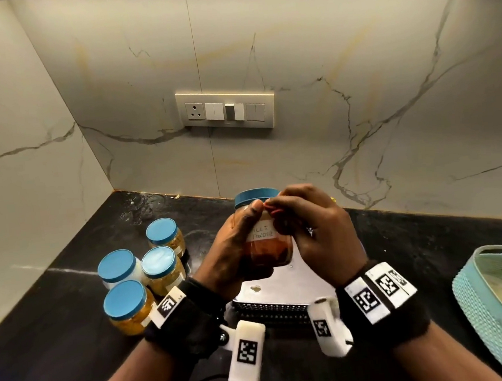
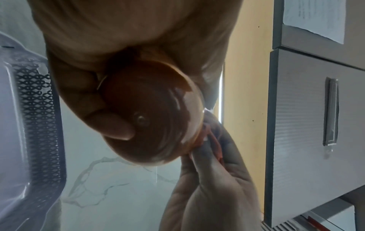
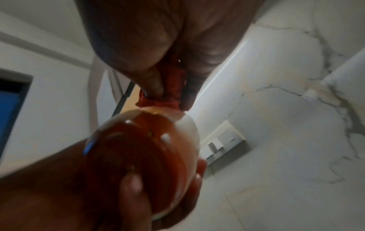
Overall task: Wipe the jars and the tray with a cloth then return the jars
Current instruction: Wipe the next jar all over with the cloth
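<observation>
Head view downward; wrist views upward (shared jar [image 1: 265, 234])

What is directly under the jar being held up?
Below the held jar sits a metal tray with perforated sides on the black counter. The hands and jar cover most of the tray's floor, so anything lying there cannot be seen.

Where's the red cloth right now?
The red cloth is bunched in the right hand, pressed against the upper side of the chilli powder jar that the left hand holds up above the metal tray.
</observation>
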A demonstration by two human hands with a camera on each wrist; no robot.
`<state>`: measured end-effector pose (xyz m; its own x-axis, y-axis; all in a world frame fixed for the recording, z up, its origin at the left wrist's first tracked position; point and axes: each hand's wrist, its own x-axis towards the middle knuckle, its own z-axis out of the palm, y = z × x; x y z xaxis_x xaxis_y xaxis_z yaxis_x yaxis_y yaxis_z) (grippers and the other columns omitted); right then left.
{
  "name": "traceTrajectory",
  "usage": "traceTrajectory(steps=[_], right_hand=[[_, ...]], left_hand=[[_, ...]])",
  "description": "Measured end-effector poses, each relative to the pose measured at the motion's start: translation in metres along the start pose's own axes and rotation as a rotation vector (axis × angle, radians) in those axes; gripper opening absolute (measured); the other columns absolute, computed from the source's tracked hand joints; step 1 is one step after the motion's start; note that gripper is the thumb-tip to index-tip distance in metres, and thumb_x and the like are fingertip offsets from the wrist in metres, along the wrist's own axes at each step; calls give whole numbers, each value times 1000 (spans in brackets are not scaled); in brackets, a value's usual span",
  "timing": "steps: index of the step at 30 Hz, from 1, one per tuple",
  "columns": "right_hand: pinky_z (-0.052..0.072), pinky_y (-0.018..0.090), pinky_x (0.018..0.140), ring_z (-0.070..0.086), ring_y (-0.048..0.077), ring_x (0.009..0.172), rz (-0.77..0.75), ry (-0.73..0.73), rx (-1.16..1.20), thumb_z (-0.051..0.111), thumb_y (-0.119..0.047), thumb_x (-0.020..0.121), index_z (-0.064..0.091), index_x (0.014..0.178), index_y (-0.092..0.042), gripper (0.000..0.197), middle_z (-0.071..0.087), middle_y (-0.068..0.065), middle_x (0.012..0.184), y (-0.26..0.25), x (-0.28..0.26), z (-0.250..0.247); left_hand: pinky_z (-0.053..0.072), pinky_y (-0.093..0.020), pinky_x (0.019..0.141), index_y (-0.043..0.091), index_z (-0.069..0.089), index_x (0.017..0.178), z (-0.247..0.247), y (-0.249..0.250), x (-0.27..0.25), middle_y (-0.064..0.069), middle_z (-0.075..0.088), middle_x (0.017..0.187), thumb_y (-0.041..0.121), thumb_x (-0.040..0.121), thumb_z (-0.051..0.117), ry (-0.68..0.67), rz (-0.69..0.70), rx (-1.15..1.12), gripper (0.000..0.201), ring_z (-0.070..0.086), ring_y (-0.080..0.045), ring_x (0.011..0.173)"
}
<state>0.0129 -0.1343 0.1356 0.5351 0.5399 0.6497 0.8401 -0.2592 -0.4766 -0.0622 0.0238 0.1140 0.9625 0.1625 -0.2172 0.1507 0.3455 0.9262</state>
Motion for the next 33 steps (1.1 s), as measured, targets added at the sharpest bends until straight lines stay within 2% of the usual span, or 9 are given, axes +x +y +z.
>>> traceTrajectory(steps=[3, 5, 9, 13, 18, 23, 25, 28, 33], right_hand=[[50, 34, 98, 57, 25, 115, -148, -74, -53, 67, 3, 82, 70, 120, -14, 42, 60, 6, 123, -14, -20, 4], [51, 35, 96, 57, 26, 115, -233, -134, -77, 68, -1, 85, 70, 119, -17, 37, 58, 4, 125, -18, -33, 3], [49, 21, 95, 58, 14, 111, -42, 21, 70, 69, 9, 80, 72, 115, -17, 44, 62, 4, 116, 6, -9, -4], [45, 14, 97, 56, 9, 114, 64, 47, 123, 70, 11, 80, 70, 119, -15, 47, 61, 2, 118, 2, -2, -3], [47, 26, 99, 57, 19, 117, -166, -37, 84, 69, 5, 83, 72, 116, -10, 37, 61, 6, 120, -4, -21, -4], [51, 29, 99, 58, 14, 117, 131, 96, 287, 66, 4, 88, 67, 122, -13, 39, 62, 5, 121, 16, 10, -1], [49, 21, 98, 56, 15, 118, 141, 105, 278, 67, 1, 88, 65, 125, -14, 40, 59, 6, 123, 14, 12, 1], [45, 15, 100, 51, 12, 118, 96, 86, 181, 71, -1, 85, 64, 128, -13, 45, 56, 5, 125, 10, 15, 0], [47, 18, 100, 51, 14, 117, 47, 142, 58, 71, 0, 85, 66, 126, -11, 43, 57, 9, 124, 1, 20, 0]], left_hand=[[53, -34, 62, 18, 61, 129, -3, 3, 3, -10, 68, 99, 68, 81, 67, 4, -21, -87, 69, 68, -23, 77], [58, -46, 71, 19, 59, 134, -7, 1, 5, -15, 70, 105, 67, 75, 70, 19, -15, -125, 77, 70, -28, 83], [49, -30, 55, 18, 59, 134, 0, -2, 4, -12, 67, 101, 69, 79, 66, -20, -14, -90, 75, 66, -27, 78], [51, -30, 56, 19, 60, 133, 0, 3, 6, -11, 69, 102, 68, 79, 66, -53, -28, -140, 74, 68, -25, 80], [50, -31, 63, 18, 61, 134, -9, 6, 6, -11, 67, 98, 75, 53, 83, -130, -52, -174, 101, 65, -23, 78], [58, -44, 73, 26, 51, 145, -3, 14, 9, -19, 63, 133, 70, 61, 83, -143, 1, -201, 100, 68, -35, 107], [59, -50, 83, 27, 48, 146, -4, 22, 12, -19, 61, 136, 67, 72, 75, -124, 29, -211, 88, 68, -37, 113], [60, -51, 84, 23, 43, 148, -3, 32, 17, -19, 57, 140, 61, 88, 55, -60, 111, -146, 72, 67, -38, 117], [59, -54, 91, 15, 45, 141, 10, 38, 25, -17, 61, 133, 71, 50, 86, 63, 214, 6, 115, 68, -34, 117]])
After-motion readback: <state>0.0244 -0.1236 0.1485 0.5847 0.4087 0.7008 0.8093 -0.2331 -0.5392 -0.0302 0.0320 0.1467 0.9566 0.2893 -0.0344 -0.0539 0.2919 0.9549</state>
